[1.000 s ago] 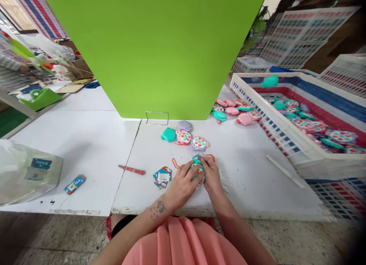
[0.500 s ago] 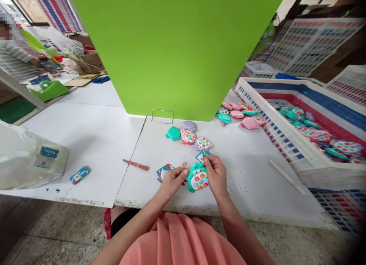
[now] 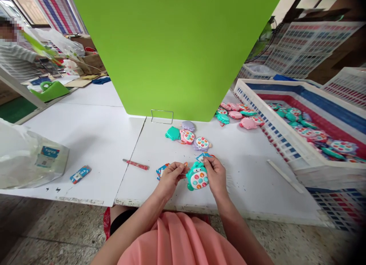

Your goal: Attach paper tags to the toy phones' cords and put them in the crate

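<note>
A teal animal-shaped toy (image 3: 197, 177) with coloured buttons hangs just above the white table (image 3: 251, 173), between my two hands. My right hand (image 3: 216, 175) grips its right side and pinches a small blue card tag (image 3: 203, 156) at its top. My left hand (image 3: 169, 178) pinches the toy's orange cord at its left edge. Under my left hand lies a small stack of blue card tags (image 3: 160, 169). A little farther back sit a pink toy (image 3: 187, 136), a purple toy (image 3: 201, 143) and a teal one (image 3: 173, 133).
A green board (image 3: 177, 51) stands behind the toys. A white crate (image 3: 288, 143) of more toys is at the right, with a heap of toys (image 3: 238, 116) beside it. A red tool (image 3: 136, 164), a plastic bag (image 3: 27, 158) and a blue tag (image 3: 77, 174) lie left. Another person works far left.
My hands have lifted off the toy they covered on the table. The teal toy now faces up between them, my left hand has closed on its cord, and the toy has moved slightly up.
</note>
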{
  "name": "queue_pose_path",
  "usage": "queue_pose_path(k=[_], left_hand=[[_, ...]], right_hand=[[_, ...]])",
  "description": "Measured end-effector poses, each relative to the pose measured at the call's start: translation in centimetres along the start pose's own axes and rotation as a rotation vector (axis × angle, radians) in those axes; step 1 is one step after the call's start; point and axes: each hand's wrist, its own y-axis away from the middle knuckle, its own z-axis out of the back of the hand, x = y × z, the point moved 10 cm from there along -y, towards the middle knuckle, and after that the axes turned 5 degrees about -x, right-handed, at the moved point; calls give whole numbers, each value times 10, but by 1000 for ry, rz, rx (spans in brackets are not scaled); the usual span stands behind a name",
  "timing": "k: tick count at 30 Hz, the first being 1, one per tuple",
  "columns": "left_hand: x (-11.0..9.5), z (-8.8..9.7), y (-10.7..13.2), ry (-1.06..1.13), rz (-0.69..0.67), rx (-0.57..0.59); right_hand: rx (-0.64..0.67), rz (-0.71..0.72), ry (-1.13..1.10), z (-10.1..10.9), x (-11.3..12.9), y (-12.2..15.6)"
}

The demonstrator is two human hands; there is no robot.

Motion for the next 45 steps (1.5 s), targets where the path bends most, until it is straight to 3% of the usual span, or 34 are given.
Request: queue_pose_path(k=[11, 14, 18, 23, 29, 32, 38, 42, 45], left_hand=[[32, 5, -18, 19, 96, -56], [31, -9, -15, -36, -10, 17], [23, -25, -8, -274, -193, 105], [10, -22, -3, -435, -299, -15], [8, -15, -17, -412, -273, -102], [12, -15, -25, -329, -242, -91], [37, -2, -27, 59, -59, -124], [46, 8, -23, 103, 1, -154], [45, 5, -22, 75, 15, -111]], right_hand=[[-11, 31, 121, 1, -3, -3], [-19, 39, 132, -4, -7, -4], [-32, 43, 114, -8, -10, -4], [-75, 107, 131, -9, 12, 3], [-129, 187, 156, -12, 31, 8], [-126, 160, 152, -11, 21, 1], [-130, 66, 160, -2, -3, -15], [-155, 45, 160, 4, -7, -18], [-161, 60, 163, 5, -5, -17]])
